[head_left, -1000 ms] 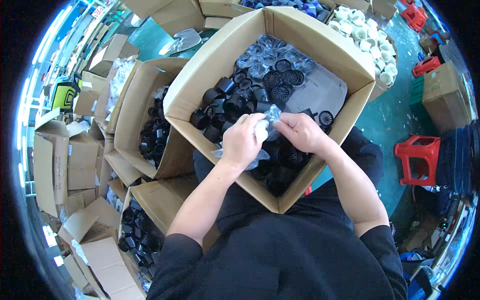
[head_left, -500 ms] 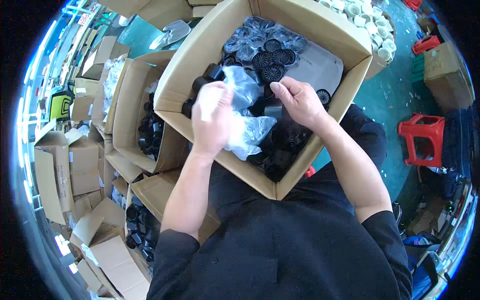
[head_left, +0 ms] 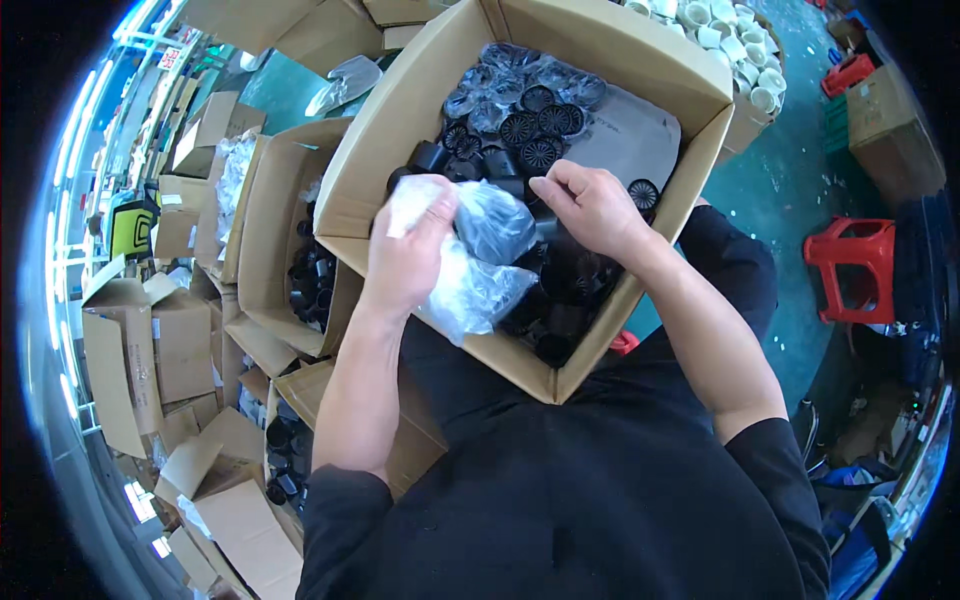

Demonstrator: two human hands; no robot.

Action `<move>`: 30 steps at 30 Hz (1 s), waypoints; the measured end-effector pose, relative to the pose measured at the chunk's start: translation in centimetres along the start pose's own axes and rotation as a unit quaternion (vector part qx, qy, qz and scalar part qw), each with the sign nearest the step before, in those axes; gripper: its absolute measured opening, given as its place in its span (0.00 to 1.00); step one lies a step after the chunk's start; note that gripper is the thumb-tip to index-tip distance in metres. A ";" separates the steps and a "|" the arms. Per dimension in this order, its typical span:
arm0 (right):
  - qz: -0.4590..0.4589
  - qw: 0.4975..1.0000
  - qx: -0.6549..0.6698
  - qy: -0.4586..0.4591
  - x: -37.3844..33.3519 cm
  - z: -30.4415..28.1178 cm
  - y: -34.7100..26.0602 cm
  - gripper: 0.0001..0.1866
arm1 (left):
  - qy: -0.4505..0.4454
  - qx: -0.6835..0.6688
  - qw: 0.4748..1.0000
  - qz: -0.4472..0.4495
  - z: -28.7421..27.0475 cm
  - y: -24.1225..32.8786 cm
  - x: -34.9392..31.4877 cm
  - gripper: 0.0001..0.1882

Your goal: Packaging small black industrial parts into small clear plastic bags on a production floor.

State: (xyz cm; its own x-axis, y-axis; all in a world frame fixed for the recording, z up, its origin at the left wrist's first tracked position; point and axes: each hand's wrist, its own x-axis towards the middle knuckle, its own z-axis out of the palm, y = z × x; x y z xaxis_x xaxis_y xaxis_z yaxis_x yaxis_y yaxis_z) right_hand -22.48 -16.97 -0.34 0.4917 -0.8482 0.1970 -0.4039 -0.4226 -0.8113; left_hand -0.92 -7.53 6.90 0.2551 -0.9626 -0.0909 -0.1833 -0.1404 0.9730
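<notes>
Crumpled clear plastic bags [head_left: 475,295] bunch up in my left hand [head_left: 412,250], whose fingers are closed on them. They hang over the left near wall of a large open cardboard box [head_left: 350,185]. Dark shapes show through the upper bag. To the right, above the box, my right hand [head_left: 600,212] has its thumb and fingers pressed together; whatever they pinch is hidden. Below both hands lie loose black plastic cups [head_left: 430,157]. Farther back, black slotted round pieces [head_left: 540,153] sit beside similar pieces wrapped in clear plastic [head_left: 500,75].
A grey cardboard sheet [head_left: 640,135] lies inside the box. Smaller boxes with black cups [head_left: 318,285] stand at the left. White cups [head_left: 755,75] fill a container at the far right. A red stool [head_left: 850,270] stands on the green floor.
My left hand has moved a little left and down, drawing the plastic bags with it. The upper bag looks fuller and rounder now. My right hand has shifted slightly left.
</notes>
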 end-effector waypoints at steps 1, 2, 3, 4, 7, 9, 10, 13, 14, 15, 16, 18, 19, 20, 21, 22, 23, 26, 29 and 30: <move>0.000 1.000 0.002 0.002 0.0 0.0 0.0 0.14 | -0.001 0.002 1.000 0.001 0.0 0.4 -0.1 0.09; 0.001 1.000 0.003 0.004 0.1 0.1 0.0 0.13 | 0.007 -0.023 1.000 -0.006 0.2 0.7 -0.3 0.08; 0.002 1.000 0.005 0.005 0.1 0.1 0.0 0.13 | 0.015 -0.049 0.999 -0.014 0.4 1.0 -0.6 0.08; 0.003 1.000 0.006 0.007 0.1 0.1 0.0 0.13 | 0.022 -0.074 0.997 -0.022 0.6 1.3 -0.7 0.08; 0.004 1.000 0.008 0.005 0.1 0.1 0.1 0.14 | 0.005 -0.157 0.987 -0.034 0.3 1.1 -0.4 0.07; 0.005 1.000 0.007 -0.002 0.1 -0.1 0.1 0.16 | -0.046 -0.273 0.960 -0.044 -0.3 0.6 0.0 0.06; 0.006 1.000 0.006 -0.005 0.1 -0.2 0.0 0.17 | -0.071 -0.329 0.941 -0.048 -0.4 0.4 0.1 0.07; 0.051 0.996 0.076 -0.018 0.2 -0.4 -0.6 0.21 | -0.080 -0.360 0.929 -0.041 -0.6 0.5 0.0 0.06; 0.074 0.991 0.110 -0.026 0.2 -0.5 -0.9 0.22 | -0.084 -0.376 0.922 -0.038 -0.7 0.5 -0.1 0.05; 0.096 0.984 0.145 -0.033 0.2 -0.6 -1.0 0.24 | -0.088 -0.391 0.915 -0.035 -0.7 0.5 -0.1 0.05; 0.095 0.984 0.145 -0.031 0.3 -0.8 -1.0 0.24 | -0.090 -0.390 0.916 -0.033 -0.8 0.6 -0.2 0.05; 0.165 0.956 0.232 -0.071 0.2 -1.2 -0.7 0.27 | -0.088 -0.390 0.916 -0.022 -0.9 0.6 -0.3 0.05; 0.198 0.936 0.274 -0.091 0.1 -1.4 -0.5 0.29 | -0.087 -0.391 0.916 -0.016 -0.9 0.5 -0.4 0.05; 0.232 0.913 0.316 -0.111 0.1 -1.6 -0.3 0.30 | -0.085 -0.391 0.916 -0.011 -0.9 0.5 -0.4 0.05; 0.231 0.913 0.316 -0.112 0.0 -1.7 -0.3 0.30 | -0.085 -0.390 0.917 -0.010 -1.0 0.4 -0.4 0.05; 0.244 0.901 0.332 -0.138 -0.2 -1.9 -0.3 0.29 | -0.083 -0.386 0.919 -0.006 -1.0 0.4 -0.5 0.05; 0.257 0.886 0.348 -0.164 -0.4 -2.1 -0.4 0.28 | -0.082 -0.382 0.921 -0.003 -1.1 0.3 -0.5 0.06; 0.284 0.855 0.377 -0.214 -1.0 -2.2 -0.9 0.25 | -0.079 -0.374 0.924 0.004 -1.1 0.0 -0.6 0.06; 0.210 0.816 0.529 -0.101 -1.4 -0.9 -2.0 0.19 | -0.092 -0.369 0.925 -0.014 -0.6 -0.5 -0.6 0.06; 0.183 0.795 0.575 -0.063 -1.4 -0.7 -2.0 0.17 | -0.096 -0.367 0.925 -0.020 -0.5 -0.7 -0.7 0.06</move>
State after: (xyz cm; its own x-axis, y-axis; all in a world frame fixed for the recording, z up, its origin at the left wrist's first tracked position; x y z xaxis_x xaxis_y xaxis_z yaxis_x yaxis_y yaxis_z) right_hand -22.91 -15.13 1.42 0.6058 -0.7779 -0.1670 0.3984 0.4782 -0.7827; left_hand -0.50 -6.69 6.42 0.0616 -0.9934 -0.0971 0.5348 -0.0493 0.8435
